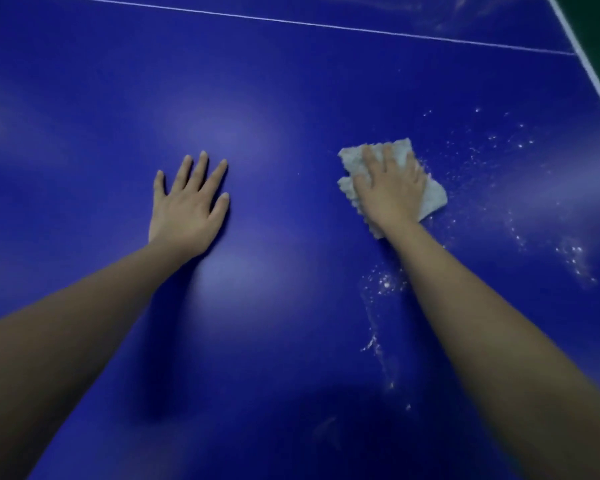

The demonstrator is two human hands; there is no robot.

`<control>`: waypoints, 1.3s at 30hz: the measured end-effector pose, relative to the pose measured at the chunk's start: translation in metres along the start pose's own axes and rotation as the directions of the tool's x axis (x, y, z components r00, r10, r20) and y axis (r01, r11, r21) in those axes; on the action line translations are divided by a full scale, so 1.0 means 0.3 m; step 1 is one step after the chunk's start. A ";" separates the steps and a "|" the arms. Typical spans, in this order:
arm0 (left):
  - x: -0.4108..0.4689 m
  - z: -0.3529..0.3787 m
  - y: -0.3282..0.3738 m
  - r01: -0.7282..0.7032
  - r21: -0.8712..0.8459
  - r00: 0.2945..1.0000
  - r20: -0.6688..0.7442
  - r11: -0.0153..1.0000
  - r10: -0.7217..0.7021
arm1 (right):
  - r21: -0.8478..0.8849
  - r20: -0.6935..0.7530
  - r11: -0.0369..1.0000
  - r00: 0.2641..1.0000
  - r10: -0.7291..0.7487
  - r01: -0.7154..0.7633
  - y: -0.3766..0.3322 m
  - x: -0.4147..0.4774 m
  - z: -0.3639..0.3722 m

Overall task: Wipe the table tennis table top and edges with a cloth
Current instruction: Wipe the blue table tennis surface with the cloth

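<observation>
Glossy blue tabletop [291,98]: left hand [187,209] laid flat, fingers spread; nubby white cloth [433,197] pressed under flat right hand [390,188]; powdery specks [492,147] alongside.

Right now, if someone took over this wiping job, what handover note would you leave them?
Left hand: flat on the table tennis table top, fingers spread, holding nothing.
Right hand: pressing the cloth flat against the top.
Done: the top around the left hand shows no specks.
Left: the white specks right of the cloth, the speck trail beside the right forearm, then on toward the white edge line. Whether the edges were wiped cannot be told.
</observation>
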State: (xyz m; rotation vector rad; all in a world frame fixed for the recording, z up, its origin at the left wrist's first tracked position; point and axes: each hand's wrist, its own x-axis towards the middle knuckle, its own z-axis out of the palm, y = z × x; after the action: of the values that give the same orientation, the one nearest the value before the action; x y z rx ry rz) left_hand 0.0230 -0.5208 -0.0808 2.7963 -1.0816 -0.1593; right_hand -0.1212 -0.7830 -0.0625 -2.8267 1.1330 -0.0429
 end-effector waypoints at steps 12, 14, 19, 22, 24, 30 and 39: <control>-0.005 -0.020 0.006 0.038 -0.004 0.999 0.018 0.999 -0.038 | 0.023 0.228 0.361 0.347 -0.910 0.932 -0.174 -0.289 0.027; -0.009 -0.025 0.010 0.039 -0.008 0.999 0.023 0.999 -0.039 | 0.045 0.188 0.514 0.498 -0.847 0.857 -0.158 -0.083 0.016; -0.012 -0.039 0.015 0.045 -0.044 0.998 0.041 0.998 -0.043 | 0.322 -0.024 0.905 0.958 -0.286 0.278 0.058 0.418 -0.032; -0.010 -0.044 0.018 0.043 -0.051 0.998 0.047 0.998 -0.040 | 0.138 -0.043 0.987 0.995 0.090 -0.084 0.175 0.549 -0.035; -0.011 -0.045 0.016 0.042 -0.051 0.998 0.050 0.998 -0.039 | 0.089 -0.092 0.988 0.986 0.138 -0.130 0.135 0.529 -0.021; -0.012 -0.036 0.004 0.027 -0.033 0.998 0.056 0.999 -0.026 | 0.075 -0.010 0.739 0.741 -0.671 0.670 -0.156 0.143 0.042; -0.008 -0.035 -0.005 0.034 -0.025 0.995 0.094 0.999 -0.031 | 0.184 0.019 0.825 0.837 -0.546 0.534 -0.048 0.629 -0.023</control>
State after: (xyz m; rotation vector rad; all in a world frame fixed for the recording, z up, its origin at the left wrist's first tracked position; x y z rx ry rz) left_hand 0.0236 -0.5171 -0.0707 2.8094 -1.0459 -0.3091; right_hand 0.0247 -0.9034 -0.0560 -2.8584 0.2594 -0.0754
